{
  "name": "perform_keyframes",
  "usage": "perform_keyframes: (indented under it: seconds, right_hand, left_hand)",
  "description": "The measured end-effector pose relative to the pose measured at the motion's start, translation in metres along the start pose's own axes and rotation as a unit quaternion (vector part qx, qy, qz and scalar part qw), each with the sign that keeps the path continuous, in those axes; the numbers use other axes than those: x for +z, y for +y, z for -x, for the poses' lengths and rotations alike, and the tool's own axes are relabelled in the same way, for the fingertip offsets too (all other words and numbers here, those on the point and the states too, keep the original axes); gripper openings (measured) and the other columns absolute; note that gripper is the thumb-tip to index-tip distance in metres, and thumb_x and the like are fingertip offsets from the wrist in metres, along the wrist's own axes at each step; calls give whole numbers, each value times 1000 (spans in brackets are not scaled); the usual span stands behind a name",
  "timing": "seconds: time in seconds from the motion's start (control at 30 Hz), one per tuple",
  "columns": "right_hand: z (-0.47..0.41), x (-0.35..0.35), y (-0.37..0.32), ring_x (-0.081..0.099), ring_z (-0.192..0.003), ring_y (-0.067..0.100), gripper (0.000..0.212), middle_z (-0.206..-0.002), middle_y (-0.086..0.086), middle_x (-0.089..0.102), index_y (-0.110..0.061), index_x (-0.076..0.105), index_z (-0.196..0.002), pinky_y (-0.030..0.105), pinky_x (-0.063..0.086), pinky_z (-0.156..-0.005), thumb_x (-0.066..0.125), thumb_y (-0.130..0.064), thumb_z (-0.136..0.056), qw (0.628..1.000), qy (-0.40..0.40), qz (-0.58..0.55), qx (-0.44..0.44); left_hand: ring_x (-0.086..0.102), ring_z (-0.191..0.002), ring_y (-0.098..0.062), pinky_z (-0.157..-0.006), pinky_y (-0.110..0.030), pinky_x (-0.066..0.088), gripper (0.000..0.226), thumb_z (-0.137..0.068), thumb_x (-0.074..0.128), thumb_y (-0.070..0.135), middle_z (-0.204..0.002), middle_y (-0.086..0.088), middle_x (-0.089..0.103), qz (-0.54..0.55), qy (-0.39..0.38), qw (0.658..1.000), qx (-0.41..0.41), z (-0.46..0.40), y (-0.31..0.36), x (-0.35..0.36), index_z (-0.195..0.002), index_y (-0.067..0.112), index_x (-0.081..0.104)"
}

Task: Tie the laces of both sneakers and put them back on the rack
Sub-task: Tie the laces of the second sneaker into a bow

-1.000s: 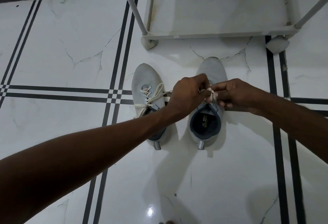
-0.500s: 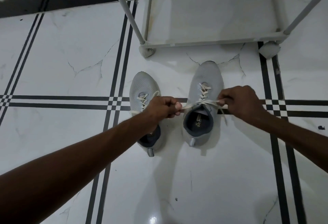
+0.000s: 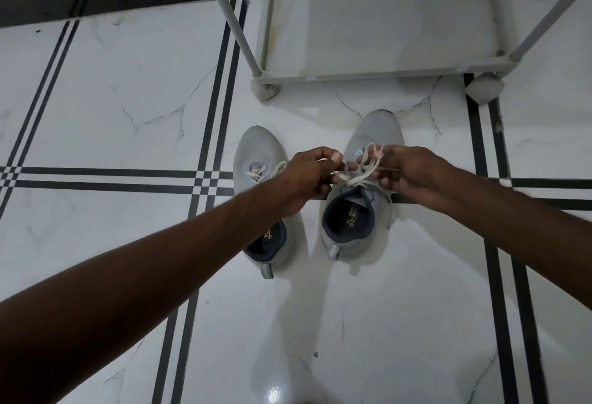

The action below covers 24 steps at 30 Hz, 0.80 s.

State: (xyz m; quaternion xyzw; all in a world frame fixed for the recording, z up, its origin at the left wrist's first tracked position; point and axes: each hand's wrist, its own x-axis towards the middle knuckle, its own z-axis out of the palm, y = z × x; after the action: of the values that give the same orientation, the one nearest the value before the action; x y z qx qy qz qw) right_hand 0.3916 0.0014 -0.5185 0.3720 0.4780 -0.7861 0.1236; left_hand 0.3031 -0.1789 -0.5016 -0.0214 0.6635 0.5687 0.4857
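Two grey sneakers with white laces stand side by side on the floor, toes toward the rack. The right sneaker [image 3: 373, 134] has its laces [image 3: 358, 177] crossed over the tongue. My left hand [image 3: 307, 173] pinches one lace end. My right hand [image 3: 407, 173] holds a loop of the other end above the shoe. The left sneaker [image 3: 259, 150] lies partly under my left forearm, its laces [image 3: 256, 174] loose.
The grey shoe rack [image 3: 368, 75] stands just beyond the sneakers, its bottom shelf bare, with slanted poles and two feet on the floor. The floor is glossy white marble tile with black stripe lines. A dark skirting runs along the wall at top left.
My hands pulled the right sneaker's lace ends apart, then came back together over the shoe. My right hand now holds a loop.
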Motion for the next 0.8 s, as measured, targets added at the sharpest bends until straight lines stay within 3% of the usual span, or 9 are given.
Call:
perform_keyframes:
  seconds: [0.13,0.23,0.33,0.5,0.67,0.8]
  right_hand:
    - [-8,1,4,61,-73,16,20,-109,8,76,-11,69,-103,17,42,-48,49,-11,-99,999,-27,7,19]
    - [-12,2,4,54,-54,11,21,-86,5,72,-12,62,-95,18,38,-41,44,-18,-103,999,-31,-11,37]
    - [-11,5,6,36,-42,6,25,-66,0,49,-15,57,-81,15,28,-33,43,-19,-102,998,-32,-6,49]
    - [-17,5,10,27,-35,5,30,-57,-3,34,-15,51,-75,14,19,-31,36,-13,-101,998,-38,27,48]
    - [-22,16,13,23,-29,8,35,-46,1,33,-12,50,-63,12,17,-33,43,-9,-97,990,37,138,-2]
    - [-31,18,8,26,-22,7,32,-39,2,39,-9,49,-62,10,20,-30,43,0,-93,988,95,121,10]
  left_hand:
    - [53,-57,-11,-48,-19,41,17,-105,46,21,-94,-10,74,34,-10,999,-36,-4,1,1,-89,17,51]
    - [53,-57,-9,-49,-17,44,15,-103,50,22,-79,-3,62,6,-23,999,-27,-4,-2,3,-96,13,60]
    - [54,-60,-6,-54,-15,45,21,-103,50,18,-72,1,57,-7,-44,999,-14,-4,-7,0,-102,10,70]
    - [48,-53,-8,-48,-16,38,34,-106,41,25,-70,0,57,-44,-81,995,-38,-4,-12,-4,-80,14,59]
    - [31,-44,-9,-43,-18,23,36,-103,38,12,-56,2,34,-126,-112,986,-16,-1,-16,2,-69,15,48]
    - [27,-41,-8,-38,-16,20,38,-104,37,12,-56,1,28,-120,-105,987,-17,0,-24,10,-66,15,45]
